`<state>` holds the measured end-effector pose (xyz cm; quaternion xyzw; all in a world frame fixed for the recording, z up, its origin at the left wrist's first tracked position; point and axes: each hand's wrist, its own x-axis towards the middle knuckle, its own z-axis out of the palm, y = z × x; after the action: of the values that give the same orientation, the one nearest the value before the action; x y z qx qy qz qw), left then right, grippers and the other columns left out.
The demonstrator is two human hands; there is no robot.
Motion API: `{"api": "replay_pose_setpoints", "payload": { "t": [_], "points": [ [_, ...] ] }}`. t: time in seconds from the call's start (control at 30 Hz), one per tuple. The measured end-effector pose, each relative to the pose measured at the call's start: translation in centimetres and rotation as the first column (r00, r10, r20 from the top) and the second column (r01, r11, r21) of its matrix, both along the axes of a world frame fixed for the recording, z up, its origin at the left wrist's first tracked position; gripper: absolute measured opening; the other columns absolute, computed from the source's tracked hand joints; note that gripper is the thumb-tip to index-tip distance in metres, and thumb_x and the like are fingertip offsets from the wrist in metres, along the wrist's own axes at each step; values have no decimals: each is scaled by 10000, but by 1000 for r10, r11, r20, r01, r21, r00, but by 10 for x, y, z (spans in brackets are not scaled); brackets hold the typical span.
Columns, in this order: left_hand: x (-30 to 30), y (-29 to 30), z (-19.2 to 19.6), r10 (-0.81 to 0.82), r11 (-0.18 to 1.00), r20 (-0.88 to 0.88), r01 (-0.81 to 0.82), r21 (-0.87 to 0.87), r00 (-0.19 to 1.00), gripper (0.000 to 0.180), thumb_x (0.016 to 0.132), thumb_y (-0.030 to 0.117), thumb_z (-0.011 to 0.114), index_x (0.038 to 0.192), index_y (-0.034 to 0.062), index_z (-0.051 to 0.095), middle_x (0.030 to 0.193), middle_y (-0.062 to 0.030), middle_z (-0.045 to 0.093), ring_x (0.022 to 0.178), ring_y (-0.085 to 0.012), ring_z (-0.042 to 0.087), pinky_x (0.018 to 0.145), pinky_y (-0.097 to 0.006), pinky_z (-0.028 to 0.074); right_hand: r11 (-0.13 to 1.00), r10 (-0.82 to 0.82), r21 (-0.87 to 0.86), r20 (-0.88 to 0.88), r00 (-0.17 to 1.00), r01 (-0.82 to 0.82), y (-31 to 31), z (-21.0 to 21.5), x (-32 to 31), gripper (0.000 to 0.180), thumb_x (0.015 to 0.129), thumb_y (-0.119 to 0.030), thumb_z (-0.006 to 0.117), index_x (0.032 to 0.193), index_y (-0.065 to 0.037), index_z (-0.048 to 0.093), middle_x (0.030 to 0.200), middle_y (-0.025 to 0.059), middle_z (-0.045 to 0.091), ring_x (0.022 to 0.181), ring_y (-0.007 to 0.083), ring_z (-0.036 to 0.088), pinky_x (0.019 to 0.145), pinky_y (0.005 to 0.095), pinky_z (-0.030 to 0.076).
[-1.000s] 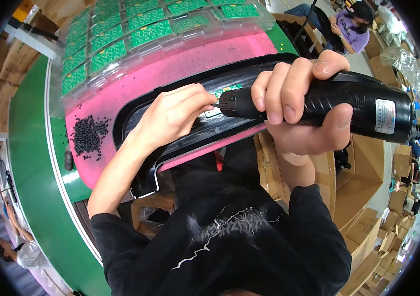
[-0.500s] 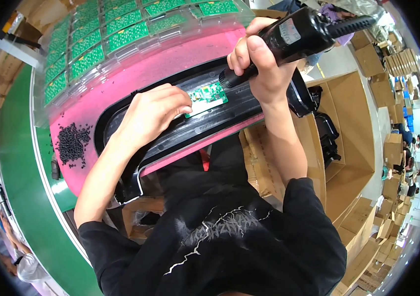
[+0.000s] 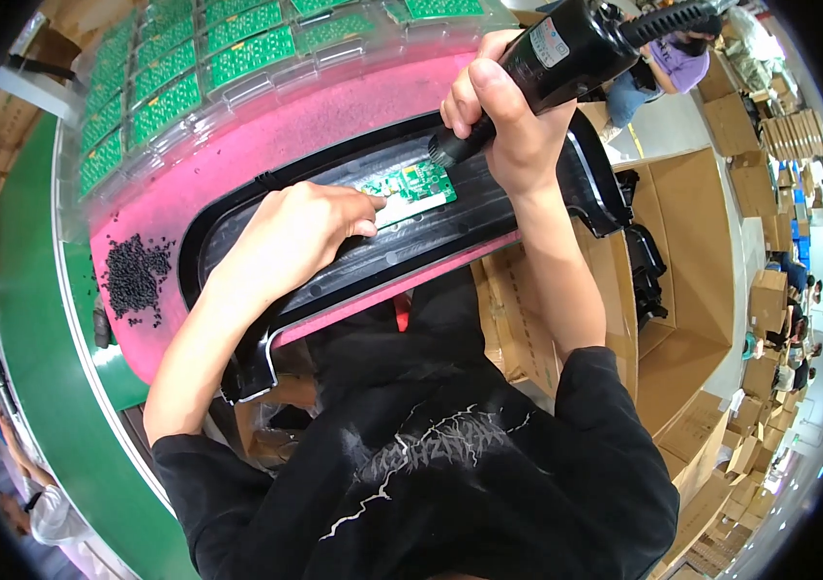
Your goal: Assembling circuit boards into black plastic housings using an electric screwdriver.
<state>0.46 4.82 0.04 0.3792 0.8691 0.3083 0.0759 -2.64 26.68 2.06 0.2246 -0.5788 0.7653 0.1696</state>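
Pink mat [image 3: 266, 155] on green table [image 3: 121, 375]; black shell [image 3: 411, 235], small black pieces [image 3: 136, 275], clear tray [image 3: 189, 119] atop

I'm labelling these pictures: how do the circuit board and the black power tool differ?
The circuit board is flat and mostly green; the power tool is thick, rounded and black. The board lies in the black shell, while the right hand holds the tool tilted. The tool looks larger than the board. Both are longer than wide.

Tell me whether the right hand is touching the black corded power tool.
Touching. The head view shows the right hand wrapped around the black corded power tool, gripping it toward its narrow front end.
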Motion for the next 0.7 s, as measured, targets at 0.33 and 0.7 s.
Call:
{"api": "replay_pose_setpoints", "payload": {
  "t": [0.33,0.7],
  "points": [
    [-1,0,0,-33,999,-18,33,-36,999,148,842,131,635,906,0,661,1032,-119,704,946,-313,673,809,-407,549,988,-51,145,6,999,50,-11,2,-5,173,895,-45,593,1037,28,526,643,48,496,515,112,487,492,285,444],
    [-3,-5,-7,-106,994,-37,108,29,994,160,842,135,657,892,-16,669,1032,-110,704,977,-294,645,842,-384,524,993,-79,92,18,997,77,-7,15,2,209,899,-106,590,1051,20,522,603,58,480,476,149,470,499,316,440]
  ]
}}
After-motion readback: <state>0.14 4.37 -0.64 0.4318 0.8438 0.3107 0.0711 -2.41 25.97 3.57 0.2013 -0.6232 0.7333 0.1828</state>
